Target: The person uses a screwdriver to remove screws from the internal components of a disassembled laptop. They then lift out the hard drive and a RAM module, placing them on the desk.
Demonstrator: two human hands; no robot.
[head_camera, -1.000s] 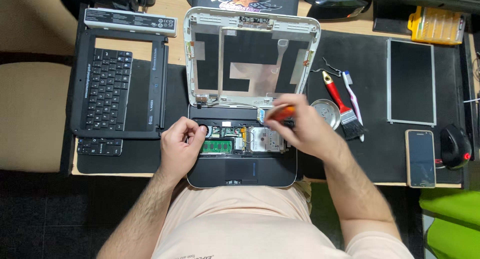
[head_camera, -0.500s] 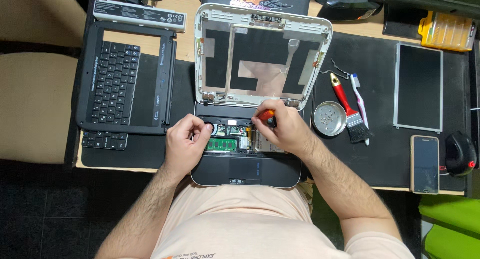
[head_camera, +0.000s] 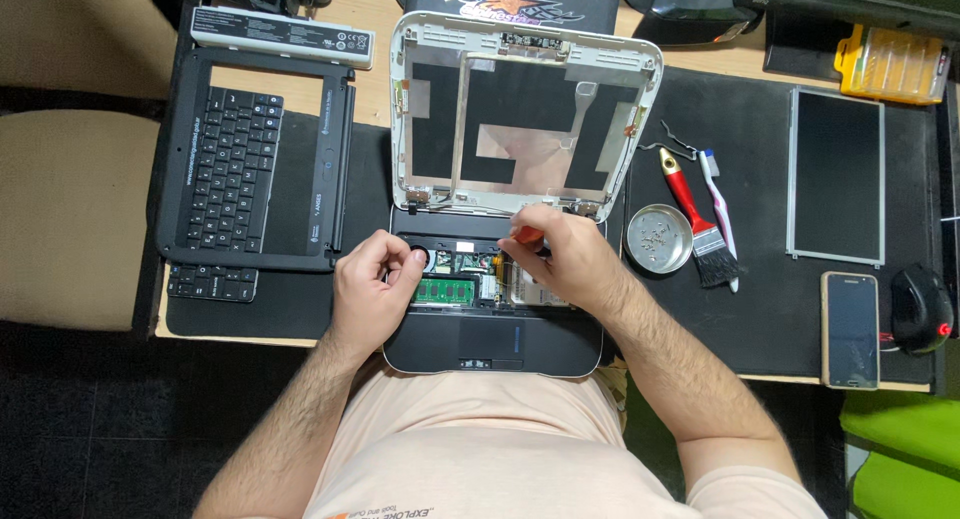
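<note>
1. Head view: a small laptop base (head_camera: 495,329) lies opened, its bare lid frame (head_camera: 525,119) hinged just behind.
2. Right hand (head_camera: 560,264) grips an orange-handled screwdriver (head_camera: 528,235) over the base's internals.
3. Left hand (head_camera: 372,284) rests curled on the base's left, holding nothing clearly.
4. Seemingly unscrewing; the tip must stay seated squarely.

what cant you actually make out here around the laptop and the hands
Head view, the only one:
- Screwdriver: only a bit of orange handle shows; the right hand hides the tip and what it touches.
- Laptop base: both hands cover much of the open internals.
- Left hand: whether its fingers pinch anything is unclear.
- Metal dish: contents too small to identify.
- Yellow case: partly hidden.
</note>
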